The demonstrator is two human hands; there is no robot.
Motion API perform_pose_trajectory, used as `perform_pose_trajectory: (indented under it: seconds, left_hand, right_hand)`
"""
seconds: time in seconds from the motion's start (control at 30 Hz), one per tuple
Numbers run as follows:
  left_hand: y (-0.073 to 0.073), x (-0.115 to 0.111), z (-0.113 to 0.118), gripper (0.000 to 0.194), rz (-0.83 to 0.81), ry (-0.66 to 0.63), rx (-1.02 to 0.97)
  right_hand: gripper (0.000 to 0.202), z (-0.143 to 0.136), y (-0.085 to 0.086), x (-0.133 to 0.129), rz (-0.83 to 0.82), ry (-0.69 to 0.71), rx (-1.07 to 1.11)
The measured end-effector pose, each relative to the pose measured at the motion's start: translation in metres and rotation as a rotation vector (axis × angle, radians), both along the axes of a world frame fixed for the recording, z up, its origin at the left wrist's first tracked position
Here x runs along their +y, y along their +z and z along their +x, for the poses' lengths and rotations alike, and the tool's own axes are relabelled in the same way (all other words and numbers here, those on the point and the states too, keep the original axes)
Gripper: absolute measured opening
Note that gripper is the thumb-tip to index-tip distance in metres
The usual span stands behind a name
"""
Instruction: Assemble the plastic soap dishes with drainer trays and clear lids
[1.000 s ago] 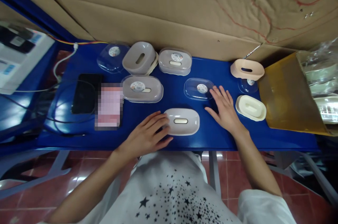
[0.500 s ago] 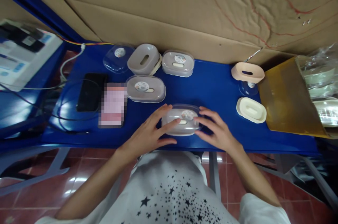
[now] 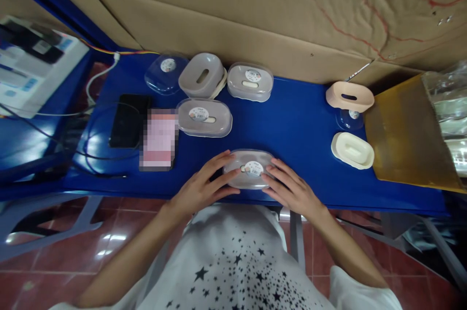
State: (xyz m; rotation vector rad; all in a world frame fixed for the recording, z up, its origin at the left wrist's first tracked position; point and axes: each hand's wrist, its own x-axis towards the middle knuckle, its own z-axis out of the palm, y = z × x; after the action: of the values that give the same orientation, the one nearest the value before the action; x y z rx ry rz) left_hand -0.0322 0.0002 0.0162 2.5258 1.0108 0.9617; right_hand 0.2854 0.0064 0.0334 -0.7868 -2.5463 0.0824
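Note:
A grey oval plastic soap box (image 3: 251, 181) with a clear lid (image 3: 255, 155) and a round label lies at the table's front edge. My left hand (image 3: 206, 181) holds its left end, the fingers bent over the lid. My right hand (image 3: 292, 186) grips the right end, fingertips resting on the lid's edge and top. Above and left of my hands stands a similar lidded box (image 3: 205, 127), and another (image 3: 250, 92) is farther back. Behind them an uncovered grey box (image 3: 200, 75) leans on a cream piece, beside a loose clear lid (image 3: 164, 81).
On the right, a peach slotted box (image 3: 350, 97) sits by a clear lid (image 3: 348, 120), with a cream tray (image 3: 352, 150) in front. A cardboard box (image 3: 397, 139) of wrapped pieces bounds that side. Left are a phone with a blurred screen (image 3: 158, 139), a black device (image 3: 127, 120) and cables.
My right hand has shifted slightly left and down, its fingers now farther onto the lid. The lid's label now sits lower and nearer the middle. The view has turned slightly.

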Motion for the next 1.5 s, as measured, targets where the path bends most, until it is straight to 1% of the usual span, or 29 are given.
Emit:
perform_pose_trajectory:
  seconds: [0.1, 0.17, 0.27, 0.33, 0.4, 0.47, 0.53, 0.6, 0.67, 0.73, 0.8, 0.83, 0.87, 0.9, 0.97, 1.0, 1.03, 1.07, 1.1, 1.17, 1.23, 1.27, 1.3, 1.33, 1.4, 1.5]
  left_hand:
    - [-0.001, 0.0, -0.001, 0.047, 0.003, 0.009, -0.039]
    - [-0.003, 0.002, -0.001, 0.046, -0.025, 0.013, -0.059]
    - [-0.003, 0.004, 0.003, 0.05, -0.071, 0.025, -0.051]
    - [-0.001, 0.005, 0.008, 0.057, -0.071, 0.063, -0.005]
    - [0.001, 0.002, 0.015, 0.065, -0.062, 0.107, 0.041]
    - [0.004, -0.001, 0.023, 0.069, -0.056, 0.122, 0.047]
    - [0.007, -0.005, 0.029, 0.067, -0.061, 0.107, 0.041]
    - [0.007, -0.007, 0.032, 0.061, -0.07, 0.081, 0.054]
    - [0.006, -0.007, 0.034, 0.056, -0.088, 0.053, 0.076]
    - [0.005, -0.007, 0.036, 0.053, -0.104, 0.037, 0.089]
    - [0.005, -0.006, 0.039, 0.051, -0.108, 0.028, 0.096]
    - [0.006, -0.005, 0.042, 0.05, -0.107, 0.021, 0.1]
    - [0.007, -0.003, 0.045, 0.05, -0.105, 0.011, 0.103]
    - [0.009, -0.001, 0.049, 0.049, -0.102, -0.003, 0.109]
    - [0.012, 0.005, 0.058, 0.047, -0.092, -0.037, 0.148]
    - [0.014, 0.009, 0.062, 0.047, -0.081, -0.052, 0.18]
    - [0.015, 0.012, 0.065, 0.046, -0.069, -0.06, 0.218]
    - [0.015, 0.015, 0.067, 0.045, -0.056, -0.062, 0.254]
    - [0.016, 0.017, 0.066, 0.043, -0.048, -0.056, 0.287]
    - [0.016, 0.019, 0.06, 0.036, -0.046, -0.034, 0.327]
    - [0.015, 0.015, 0.05, 0.031, -0.058, -0.022, 0.345]
    - [0.015, 0.011, 0.045, 0.033, -0.064, -0.021, 0.348]
    - [0.015, 0.007, 0.04, 0.036, -0.066, -0.025, 0.347]
    - [0.015, 0.002, 0.037, 0.04, -0.063, -0.034, 0.339]
    - [0.015, -0.008, 0.033, 0.043, -0.061, -0.059, 0.319]
    - [0.015, -0.015, 0.035, 0.042, -0.079, -0.085, 0.299]
  right_hand:
    - [0.07, -0.001, -0.002, 0.0, -0.049, 0.022, 0.039]
    - [0.067, -0.002, -0.002, 0.0, -0.103, 0.023, 0.055]
    - [0.06, -0.001, -0.001, 0.005, -0.168, 0.006, 0.052]
    - [0.058, 0.003, 0.0, 0.015, -0.203, -0.04, 0.05]
    - [0.057, 0.011, 0.003, 0.032, -0.222, -0.145, 0.046]
    - [0.061, 0.023, 0.007, 0.052, -0.207, -0.295, -0.012]
    - [0.071, 0.041, 0.015, 0.068, -0.181, -0.453, -0.096]
    - [0.077, 0.064, 0.022, 0.074, -0.172, -0.591, -0.15]
    - [0.073, 0.09, 0.026, 0.067, -0.164, -0.732, -0.17]
    - [0.064, 0.109, 0.024, 0.051, -0.144, -0.889, -0.186]
    - [0.057, 0.113, 0.018, 0.03, -0.141, -0.993, -0.194]
    - [0.054, 0.109, 0.016, 0.02, -0.149, -1.0, -0.194]
    - [0.051, 0.1, 0.015, 0.01, -0.164, -0.965, -0.19]
    - [0.051, 0.088, 0.016, 0.002, -0.198, -0.887, -0.18]
    - [0.057, 0.061, 0.025, -0.008, -0.317, -0.649, -0.134]
    - [0.061, 0.051, 0.031, -0.009, -0.381, -0.529, -0.091]
    - [0.063, 0.044, 0.037, -0.006, -0.42, -0.445, -0.041]
    - [0.063, 0.043, 0.042, 0.001, -0.421, -0.416, 0.008]
    - [0.06, 0.046, 0.044, 0.011, -0.385, -0.442, 0.047]
    - [0.053, 0.068, 0.04, 0.04, -0.248, -0.612, 0.065]
    - [0.054, 0.097, 0.025, 0.071, -0.16, -0.803, -0.023]
    - [0.06, 0.111, 0.017, 0.083, -0.145, -0.879, -0.083]
    - [0.063, 0.122, 0.009, 0.092, -0.142, -0.92, -0.129]
    - [0.064, 0.13, 0.003, 0.098, -0.141, -0.946, -0.159]
    - [0.06, 0.137, -0.002, 0.098, -0.134, -0.953, -0.176]
    - [0.057, 0.133, 0.001, 0.091, -0.061, -0.946, -0.133]
